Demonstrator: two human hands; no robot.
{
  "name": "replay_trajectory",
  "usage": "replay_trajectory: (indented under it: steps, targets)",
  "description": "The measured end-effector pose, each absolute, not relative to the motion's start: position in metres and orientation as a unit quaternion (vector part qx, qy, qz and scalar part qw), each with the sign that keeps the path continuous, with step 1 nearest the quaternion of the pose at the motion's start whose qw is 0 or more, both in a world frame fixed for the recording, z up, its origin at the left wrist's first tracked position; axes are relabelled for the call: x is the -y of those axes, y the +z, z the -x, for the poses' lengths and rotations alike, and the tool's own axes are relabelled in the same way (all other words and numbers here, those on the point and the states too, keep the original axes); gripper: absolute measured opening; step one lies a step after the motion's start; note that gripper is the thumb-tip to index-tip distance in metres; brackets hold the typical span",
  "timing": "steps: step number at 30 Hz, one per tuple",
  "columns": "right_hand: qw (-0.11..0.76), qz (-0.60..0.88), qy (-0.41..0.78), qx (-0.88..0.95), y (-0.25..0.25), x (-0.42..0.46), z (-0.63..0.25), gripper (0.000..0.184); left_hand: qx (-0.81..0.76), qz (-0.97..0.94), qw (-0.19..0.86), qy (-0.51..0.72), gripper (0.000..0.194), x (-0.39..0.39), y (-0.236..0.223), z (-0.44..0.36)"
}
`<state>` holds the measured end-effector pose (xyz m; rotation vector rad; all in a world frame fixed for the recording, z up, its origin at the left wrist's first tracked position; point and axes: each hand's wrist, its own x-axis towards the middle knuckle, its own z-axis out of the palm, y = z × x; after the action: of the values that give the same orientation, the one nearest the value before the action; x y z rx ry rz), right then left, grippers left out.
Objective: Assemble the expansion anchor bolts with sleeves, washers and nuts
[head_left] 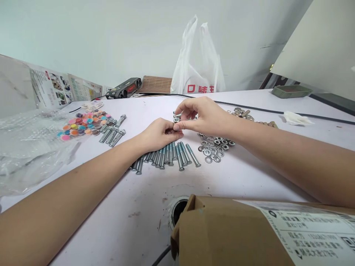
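My left hand (157, 134) and my right hand (202, 116) meet over the middle of the white table (249, 177). Both pinch a small metal bolt part (176, 119) between their fingertips; the exact piece is mostly hidden by the fingers. Under my left hand lies a row of several grey bolts (172, 155), side by side. To the right of them sits a pile of washers and nuts (214, 146). A few more assembled bolts (113, 132) lie further left.
Coloured round caps (83, 123) lie left, beside a clear plastic bag (27, 147). A cardboard box (249, 236) fills the near edge, next to a cable hole (177, 208). A white shopping bag (198, 70), black cable (277, 111), green tray (291, 91) and tissue (295, 118) stand behind.
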<state>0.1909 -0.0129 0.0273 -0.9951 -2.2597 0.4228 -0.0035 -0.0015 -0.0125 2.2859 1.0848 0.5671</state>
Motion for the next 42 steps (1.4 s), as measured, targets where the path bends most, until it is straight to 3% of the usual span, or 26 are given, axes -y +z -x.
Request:
replay_trajectory:
  steps: [7, 14, 19, 25, 32, 36, 39, 42]
  targets:
    - [0.323, 0.332, 0.157, 0.872, 0.024, 0.01, -0.191, 0.014, -0.387, -0.851, 0.284, 0.212, 0.028, 0.002, -0.011, 0.003]
    - [0.346, 0.375, 0.084, 0.856, 0.015, 0.006, -0.192, 0.023, -0.399, -0.848, 0.278, 0.212, 0.029, 0.001, -0.012, 0.003]
    - [0.329, 0.312, 0.102, 0.885, 0.019, 0.007, -0.193, 0.016, -0.4, -0.848, 0.282, 0.206, 0.028, 0.003, -0.01, 0.003]
    - [0.308, 0.284, 0.197, 0.887, 0.017, 0.002, -0.198, 0.025, -0.383, -0.854, 0.281, 0.211, 0.028, 0.0, -0.011, 0.004]
    - [0.365, 0.314, 0.228, 0.846, 0.008, 0.001, -0.196, 0.02, -0.417, -0.842, 0.283, 0.194, 0.03, 0.0, -0.009, 0.003]
    - [0.381, 0.348, 0.183, 0.837, 0.005, 0.002, -0.194, 0.03, -0.434, -0.838, 0.272, 0.189, 0.034, 0.001, -0.009, 0.002]
    - [0.364, 0.34, 0.19, 0.846, 0.005, 0.003, -0.195, 0.048, -0.448, -0.835, 0.258, 0.188, 0.043, 0.001, -0.009, 0.003]
    - [0.335, 0.287, 0.201, 0.875, 0.008, 0.005, -0.196, 0.041, -0.431, -0.839, 0.269, 0.197, 0.038, 0.001, -0.009, 0.002]
